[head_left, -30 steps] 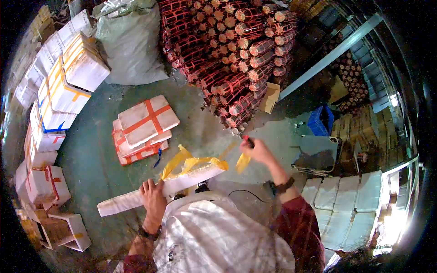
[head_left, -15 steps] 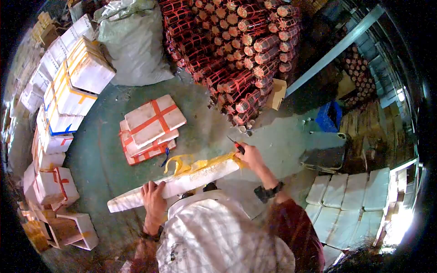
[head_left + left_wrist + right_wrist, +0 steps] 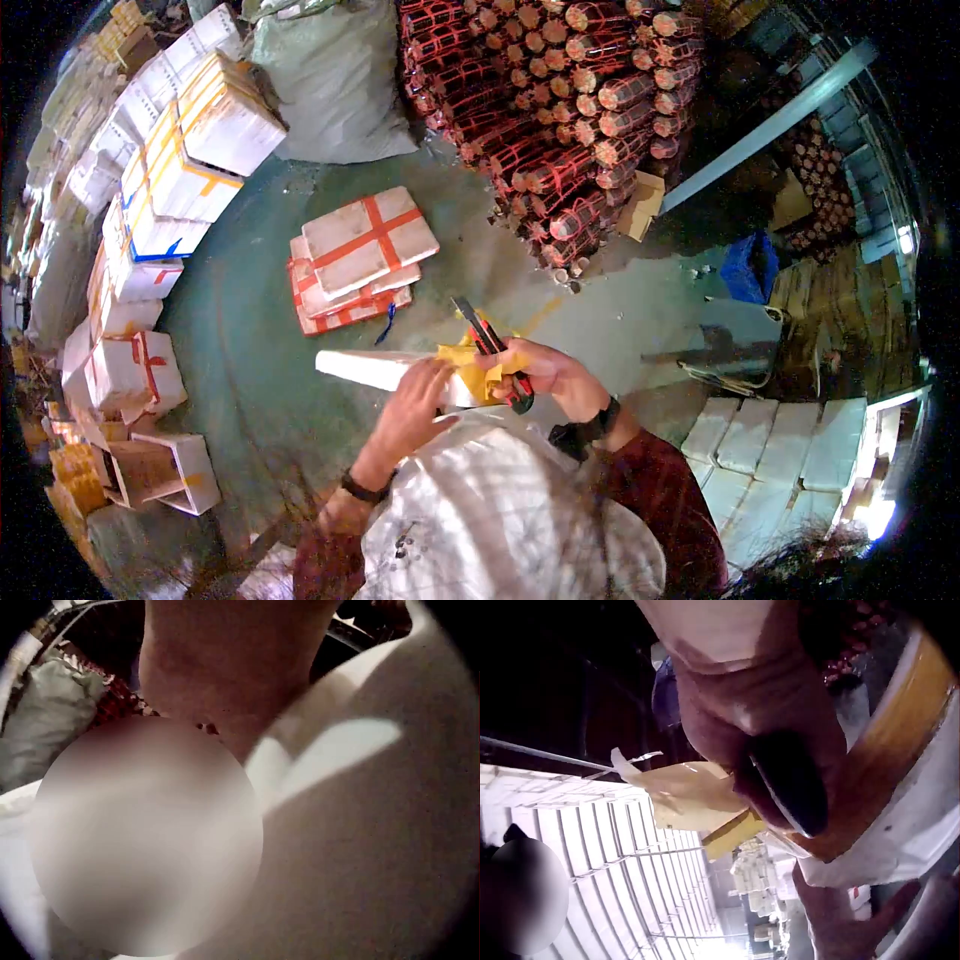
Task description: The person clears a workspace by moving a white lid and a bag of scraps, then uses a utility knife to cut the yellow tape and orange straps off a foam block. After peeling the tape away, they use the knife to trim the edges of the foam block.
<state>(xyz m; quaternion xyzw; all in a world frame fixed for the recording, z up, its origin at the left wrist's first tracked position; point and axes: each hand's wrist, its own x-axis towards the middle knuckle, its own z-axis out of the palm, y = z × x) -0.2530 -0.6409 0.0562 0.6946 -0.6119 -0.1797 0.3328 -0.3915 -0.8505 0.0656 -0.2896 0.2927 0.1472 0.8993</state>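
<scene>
In the head view a white foam lid (image 3: 365, 366) is held edge-on at the person's waist. The left hand (image 3: 412, 402) grips it near the middle, fingers over the far side. At the lid's right end the right hand (image 3: 543, 368) holds a red-and-black utility knife (image 3: 490, 343), its blade pointing up and away. Bunched yellow tape (image 3: 478, 378) lies between the two hands, against the right fingers. From the right wrist, the knife's dark handle end (image 3: 791, 784) sticks out of the fist, beside a loose tape flap (image 3: 690, 791). A blurred disc covers part of the left wrist view.
Several taped foam lids (image 3: 370, 240) lie stacked on the floor ahead. Foam boxes (image 3: 205, 180) line the left side, with a large sack (image 3: 335, 90) behind. Red-netted logs (image 3: 590, 150) are piled ahead. To the right are a blue crate (image 3: 750, 268) and white blocks (image 3: 790, 440).
The right hand came in from beyond the lid's right end with the knife. Tape stretched along the lid is now bunched between the hands. The lid has turned and the left hand shifted right.
</scene>
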